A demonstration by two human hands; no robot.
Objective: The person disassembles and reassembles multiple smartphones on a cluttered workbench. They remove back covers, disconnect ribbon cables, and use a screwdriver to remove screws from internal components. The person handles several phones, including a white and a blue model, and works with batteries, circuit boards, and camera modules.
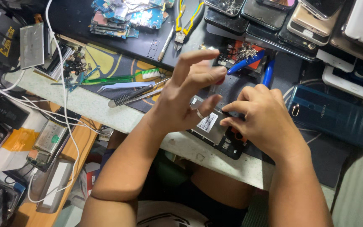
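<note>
Right hand (pixel 262 120) lies flat-ish on the opened phone (pixel 219 134), fingers curled narrow, fingertips (pixel 228 108) pressing or pinching at the phone's upper inside edge; whether a small part sits between them cannot be told. Left hand (pixel 188 98) hovers just above the same phone, spread wide, fingers fanned and slightly blurred, holding nothing visible; a ring (pixel 200 114) shows on one finger.

The phone sits at the near edge of the worktop (pixel 106 111), right in front of the person. Its back is already off, the battery (pixel 209 122) with its white label exposed, so disassembly looks partly done; battery and inner frame are in place, so the inside work looks still ahead.

Outward from the phone: just left of it a screwdriver (pixel 127 97) and tweezers (pixel 118 86), beyond them a green toothbrush (pixel 118 77). Behind the phone, blue-handled pliers (pixel 253 63) beside a tray of small screws (pixel 245 52). Further back, yellow-handled cutters (pixel 188 21) and a heap of blue circuit boards (pixel 127 17). Right of the phone lies a dark teal phone back cover (pixel 337 115); behind that, stacked phones (pixel 316 21). Far left of the phone, white cables (pixel 64 105) run down toward a lower wooden shelf (pixel 80 143) with another loose battery (pixel 49 138)
</note>
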